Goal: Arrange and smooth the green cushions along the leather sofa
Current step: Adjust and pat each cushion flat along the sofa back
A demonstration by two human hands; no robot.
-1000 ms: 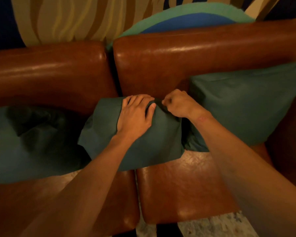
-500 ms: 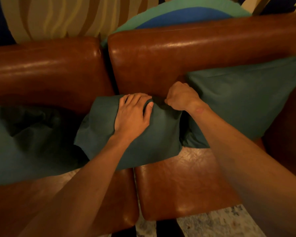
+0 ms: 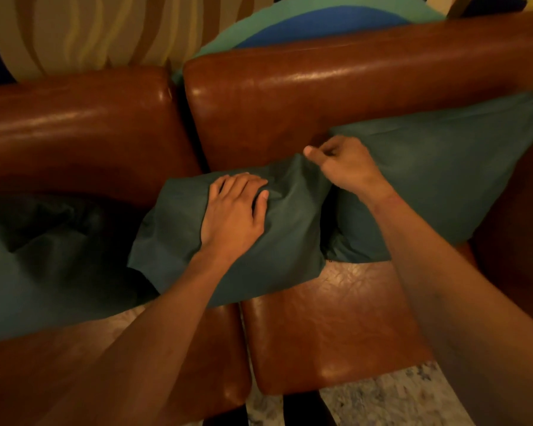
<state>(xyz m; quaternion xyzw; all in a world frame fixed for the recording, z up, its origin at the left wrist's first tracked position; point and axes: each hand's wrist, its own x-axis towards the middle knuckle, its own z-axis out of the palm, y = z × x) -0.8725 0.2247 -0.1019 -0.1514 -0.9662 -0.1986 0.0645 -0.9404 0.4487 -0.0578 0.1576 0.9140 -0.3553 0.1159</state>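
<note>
Speckled grey-white floor showed at the bottom edge, nearest me. Above it was the glossy brown leather sofa, two seat pads with a seam between them. I saw the small dark green fabric middle cushion lying across that seam, far edge against the foot of the backrests. On top of it the left hand lay flat, fingers straight and slightly spread, palm pressing down, nothing gripped. At the cushion's far right corner, the right hand had thumb and curled fingers pinched on the fabric, with the corner pulled up into a peak. On the left seat sat the larger dark green left cushion, slumped and dented. Its right edge ran under or behind the middle cushion; I couldn't tell which. The big dark green right cushion leaned against the right backrest, its near left corner touching the middle cushion, with the right forearm crossing in front. Farthest back was a wall mural with tan wavy stripes and a rounded green-and-blue shape above the sofa back.
</note>
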